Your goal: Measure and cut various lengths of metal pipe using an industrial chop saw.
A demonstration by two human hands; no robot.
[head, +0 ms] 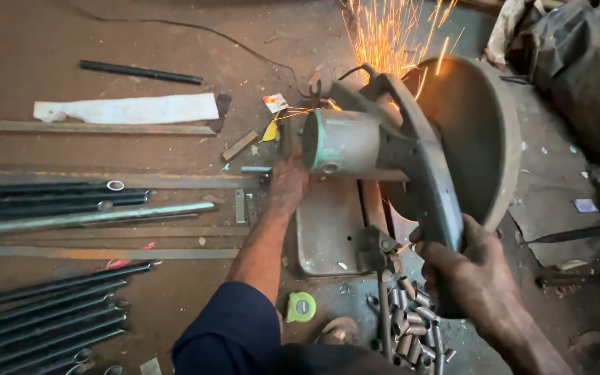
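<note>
A metal chop saw [411,149] sits on the floor ahead of me, its round blade guard [477,139] lowered. Orange sparks [383,35] fly off behind it. My right hand [463,271] grips the saw's handle and presses it down. My left hand [287,186] rests by the left side of the saw base [328,229], under the green motor housing [345,142]. What my left hand holds is hidden by the motor. A heap of short cut pipe pieces [411,323] lies just below the saw base.
Long dark metal tubes [43,326] lie at lower left, more tubes [57,198] and flat bars [105,253] across the left floor. A yellow-green tape measure [301,306] lies near my arm. A white strip [126,109], a power cable [196,29] and dark bundled cloth [581,62] are further off.
</note>
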